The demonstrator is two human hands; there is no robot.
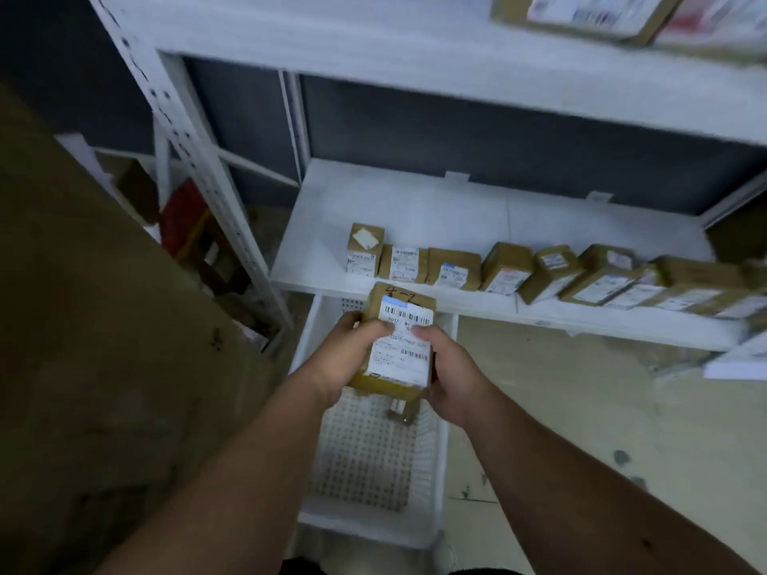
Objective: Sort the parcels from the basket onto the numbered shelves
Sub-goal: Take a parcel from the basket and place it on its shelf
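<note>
Parcel point(399, 341) up in both my hands, a brown cardboard box with a white barcode label on top and "4-2" or similar handwritten at its far end, the writing too blurred to be sure. My left hand point(348, 354) clamps the left edge, thumb across the label; my right hand point(450, 373) clamps the right edge, thumb tip also on the label. Parcel hangs above the far half of the white perforated basket point(429, 462), which sits on the floor with its far end tucked under the lower shelf point(415, 209). Inside the basket I see one small brown parcel point(401, 412) lying on the bottom just below my right hand, partly hidden by the held box; rest of the visible basket floor is bare mesh. Lower shelf carries a row of small brown labelled parcels point(552, 273) along its front edge, running from near the left end off to the right, mostly touching side by side. Upper shelf point(373, 35) has cardboard boxes point(589, 14) at top right, cropped. Large brown cardboard sheet point(91, 325) fills the left side.
</note>
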